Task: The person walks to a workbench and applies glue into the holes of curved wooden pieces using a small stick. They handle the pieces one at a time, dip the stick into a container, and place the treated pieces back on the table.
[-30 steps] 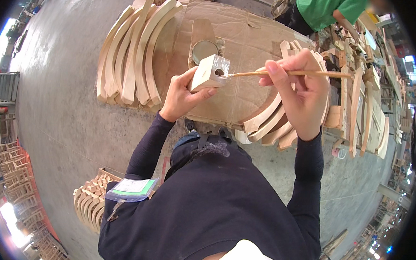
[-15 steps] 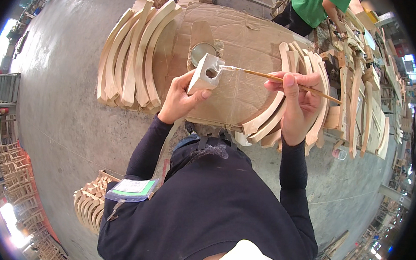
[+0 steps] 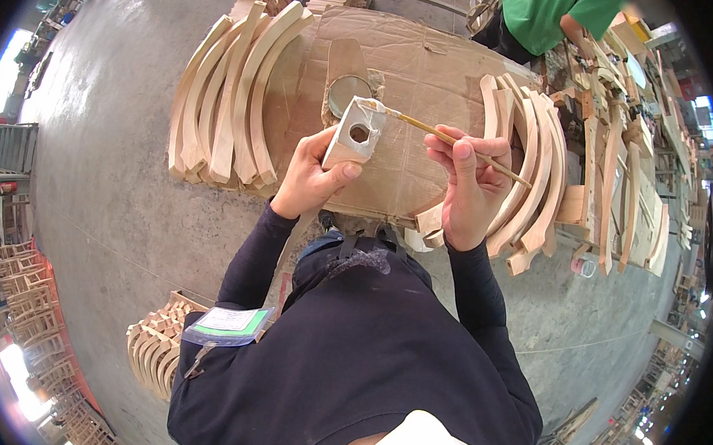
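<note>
My left hand (image 3: pixel 310 176) grips a small wooden block (image 3: pixel 356 134) with a round hole in its face, held up over the cardboard-covered table (image 3: pixel 430 57). My right hand (image 3: pixel 470 184) holds a thin wooden-handled brush (image 3: pixel 449 139). The brush tip touches the top edge of the block, which looks wet and pale. Just behind the block sits a round open tin (image 3: pixel 347 93) on the cardboard.
Curved wooden chair parts are stacked to the left (image 3: pixel 234 95) and to the right (image 3: pixel 529 167) of the cardboard. More wooden pieces lie on the far right (image 3: pixel 618 156). A person in a green shirt (image 3: pixel 545 15) works beyond the table. A crate of curved parts (image 3: pixel 157 341) stands on the concrete floor.
The brush tip has moved from the block's hole up to its top edge. My left hand has turned the block slightly; my right hand has dropped lower and closer.
</note>
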Demonstrator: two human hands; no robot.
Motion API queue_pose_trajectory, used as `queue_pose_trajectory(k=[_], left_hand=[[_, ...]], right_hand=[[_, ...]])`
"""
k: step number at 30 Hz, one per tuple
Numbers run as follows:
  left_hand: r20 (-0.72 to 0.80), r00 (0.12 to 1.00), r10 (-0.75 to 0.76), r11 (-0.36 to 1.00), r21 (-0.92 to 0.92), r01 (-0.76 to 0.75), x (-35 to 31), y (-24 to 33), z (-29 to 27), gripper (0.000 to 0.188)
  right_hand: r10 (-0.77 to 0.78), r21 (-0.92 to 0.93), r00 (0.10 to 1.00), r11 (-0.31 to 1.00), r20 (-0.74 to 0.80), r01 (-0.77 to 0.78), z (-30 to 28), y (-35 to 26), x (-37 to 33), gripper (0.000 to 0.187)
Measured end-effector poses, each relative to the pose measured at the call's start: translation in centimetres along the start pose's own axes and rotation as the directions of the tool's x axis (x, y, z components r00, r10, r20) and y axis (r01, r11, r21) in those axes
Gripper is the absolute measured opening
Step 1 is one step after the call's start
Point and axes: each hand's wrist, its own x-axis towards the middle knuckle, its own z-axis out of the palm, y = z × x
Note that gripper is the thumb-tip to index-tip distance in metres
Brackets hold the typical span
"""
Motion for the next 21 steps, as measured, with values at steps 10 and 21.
queue_pose_trajectory(k=[10,21], left_hand=[[0.025,1.0,-0.003,1.0,0.022,0.002,0.2,0.1,-0.2,0.07],[0.032,0.999,-0.002,1.0,-0.009,0.002,0.3,-0.4,-0.3,0.049]], right_hand=[[0.014,0.02,0.999,1.0,-0.041,-0.013,-1.3,-0.8,-0.5,0.011],[-0.032,0.007,0.991,0.999,0.127,0.032,0.7,-0.7,-2.0,0.013]])
